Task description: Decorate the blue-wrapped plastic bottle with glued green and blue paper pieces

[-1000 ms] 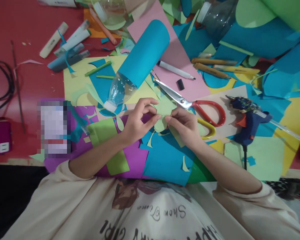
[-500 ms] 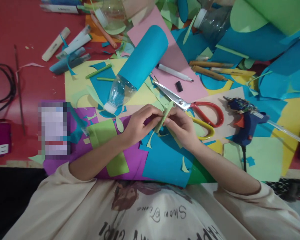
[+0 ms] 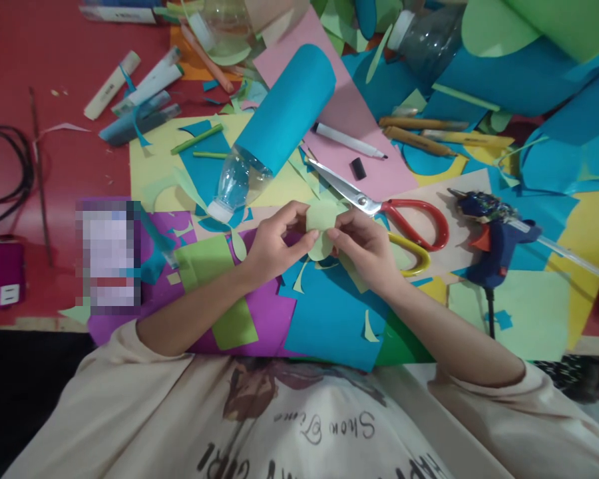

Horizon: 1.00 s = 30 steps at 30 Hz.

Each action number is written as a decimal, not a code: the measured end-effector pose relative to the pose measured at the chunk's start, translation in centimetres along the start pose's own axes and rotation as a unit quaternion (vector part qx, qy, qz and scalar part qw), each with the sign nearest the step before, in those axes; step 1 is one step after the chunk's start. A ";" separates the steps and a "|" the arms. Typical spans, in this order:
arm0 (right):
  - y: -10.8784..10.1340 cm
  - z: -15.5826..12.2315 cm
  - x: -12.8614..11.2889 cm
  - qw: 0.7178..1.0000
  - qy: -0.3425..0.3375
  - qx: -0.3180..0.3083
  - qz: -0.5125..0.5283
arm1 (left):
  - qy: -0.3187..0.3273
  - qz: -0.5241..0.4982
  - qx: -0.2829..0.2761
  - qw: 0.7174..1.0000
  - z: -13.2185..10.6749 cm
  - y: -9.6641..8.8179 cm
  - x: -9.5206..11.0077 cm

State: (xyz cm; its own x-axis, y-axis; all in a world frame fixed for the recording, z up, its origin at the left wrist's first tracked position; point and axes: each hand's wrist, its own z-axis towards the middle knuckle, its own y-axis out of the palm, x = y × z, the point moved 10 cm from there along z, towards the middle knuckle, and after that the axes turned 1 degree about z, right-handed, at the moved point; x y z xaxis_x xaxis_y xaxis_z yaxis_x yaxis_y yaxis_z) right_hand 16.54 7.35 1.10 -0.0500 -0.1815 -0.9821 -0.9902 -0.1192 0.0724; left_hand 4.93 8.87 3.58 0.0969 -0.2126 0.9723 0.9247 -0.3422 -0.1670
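Observation:
A small light green paper cutout [image 3: 321, 223] is held up between my two hands, its flat face toward me. My left hand [image 3: 279, 243] pinches its left edge between thumb and fingers. On the other side, my right hand [image 3: 364, 249] has thumb and fingertips closed at its right edge. Scissors [image 3: 367, 203] with one red and one yellow handle lie just beyond my right hand, blades pointing up and left. Behind my hands a clear plastic bottle [image 3: 237, 183] wrapped in blue paper [image 3: 287, 110] lies on its side, cap toward me.
A blue glue gun [image 3: 496, 249] with a glue stick rests at the right. An uncapped white marker [image 3: 352, 141] lies on pink paper, its black cap [image 3: 358, 168] nearby. Several markers [image 3: 147, 90] are at the upper left. A blurred phone-like object [image 3: 110, 256] lies left. Paper scraps cover much of the red table [image 3: 60, 173].
The green paper piece was edge-on and slanted; now it is turned with its broad face toward me. Both hands stay in nearly the same place.

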 end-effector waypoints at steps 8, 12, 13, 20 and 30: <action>0.3 0.0 -0.3 0.999 -0.013 -0.020 -0.025 | -0.019 0.001 -0.025 1.000 0.0 0.4 -0.4; 0.3 0.0 -0.2 0.999 -0.014 -0.027 -0.041 | -0.029 0.014 -0.032 0.999 -0.2 0.5 -0.6; 0.3 0.0 -0.2 0.999 -0.015 -0.029 -0.041 | -0.030 0.013 -0.031 0.999 -0.2 0.5 -0.7; 0.4 -0.1 -0.3 0.998 -0.030 -0.032 -0.035 | -0.034 -0.008 -0.036 0.999 0.0 0.7 -0.6; 0.4 0.0 -0.7 0.998 -0.046 -0.030 0.005 | 0.012 -0.001 -0.038 0.999 -0.1 0.5 0.1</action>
State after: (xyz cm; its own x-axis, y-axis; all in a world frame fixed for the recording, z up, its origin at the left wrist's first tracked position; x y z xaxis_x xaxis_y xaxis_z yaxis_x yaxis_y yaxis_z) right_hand 16.14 7.43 1.83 -0.0747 -0.0939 -0.9928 -0.9801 -0.1768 0.0905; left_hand 5.39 8.58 3.57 0.0847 -0.2339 0.9686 0.8939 -0.4115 -0.1776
